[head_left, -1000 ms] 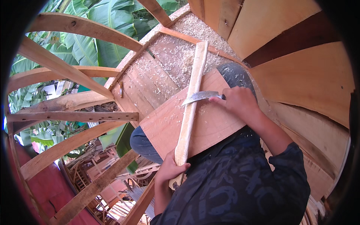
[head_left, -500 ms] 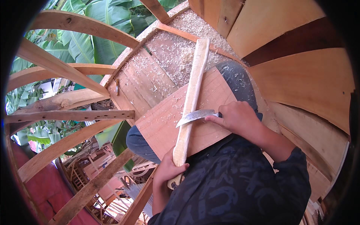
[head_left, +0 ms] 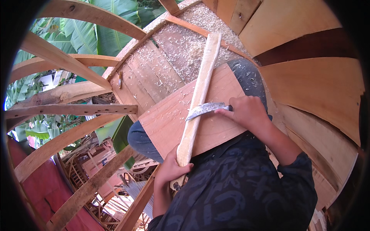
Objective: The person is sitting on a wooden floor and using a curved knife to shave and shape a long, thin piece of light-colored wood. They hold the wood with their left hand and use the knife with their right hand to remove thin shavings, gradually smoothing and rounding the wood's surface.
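Note:
A long pale strip of wood [head_left: 203, 82] slants across a flat reddish board [head_left: 162, 123] that rests over my legs. My left hand [head_left: 172, 166] is closed around the strip's near end, thumb across its top. In my right hand [head_left: 248, 111] is a knife, its handle mostly hidden by the fingers. The curved knife blade [head_left: 206, 109] lies across the middle of the strip, with its tip just past the left edge. Small shavings are scattered on the board.
Wood shavings [head_left: 189, 50] cover the plank floor beyond my knees. Curved wooden ribs [head_left: 73, 111] stand at the left, with broad green leaves [head_left: 111, 32] outside. Wide planks [head_left: 312, 88] form a wall on the right. A small marker-like object [head_left: 120, 80] lies on the floor's left edge.
The knife and my right hand have shifted a little up and right along the strip. My left hand keeps its hold on the near end; the whole view has tilted slightly.

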### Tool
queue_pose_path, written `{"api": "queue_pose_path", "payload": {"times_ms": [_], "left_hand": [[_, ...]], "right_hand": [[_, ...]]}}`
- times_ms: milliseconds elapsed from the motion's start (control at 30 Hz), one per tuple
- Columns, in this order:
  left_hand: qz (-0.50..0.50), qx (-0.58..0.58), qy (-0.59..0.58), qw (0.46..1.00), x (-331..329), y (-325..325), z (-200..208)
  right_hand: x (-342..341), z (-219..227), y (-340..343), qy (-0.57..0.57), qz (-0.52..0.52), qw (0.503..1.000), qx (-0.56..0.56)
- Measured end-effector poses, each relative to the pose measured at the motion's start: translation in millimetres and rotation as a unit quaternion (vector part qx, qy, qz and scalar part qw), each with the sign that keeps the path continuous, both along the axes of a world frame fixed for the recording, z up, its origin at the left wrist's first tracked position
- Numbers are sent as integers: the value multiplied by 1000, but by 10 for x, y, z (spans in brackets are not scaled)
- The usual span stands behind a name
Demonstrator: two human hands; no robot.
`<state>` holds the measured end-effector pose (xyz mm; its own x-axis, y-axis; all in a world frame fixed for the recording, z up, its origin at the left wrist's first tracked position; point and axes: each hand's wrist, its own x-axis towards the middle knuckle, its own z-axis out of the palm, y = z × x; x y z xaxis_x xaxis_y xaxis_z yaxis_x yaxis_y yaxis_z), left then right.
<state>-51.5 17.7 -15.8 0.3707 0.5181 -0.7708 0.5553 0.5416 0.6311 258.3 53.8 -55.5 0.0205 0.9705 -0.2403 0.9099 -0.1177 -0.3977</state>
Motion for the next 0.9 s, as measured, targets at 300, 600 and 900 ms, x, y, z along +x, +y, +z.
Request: {"api": "queue_pose_path", "payload": {"times_ms": [300,600,900], "left_hand": [[23,13,-61,998,-40,-36,-46],[2,28,-29,999,17,18,4],[5,21,-80,997,-224,-84,-88]], "right_hand": [[260,215,92,-4,-4,1000,-5],[20,14,78,8,38,999,-31],[802,34,306,-61,-161,984,-37]]}}
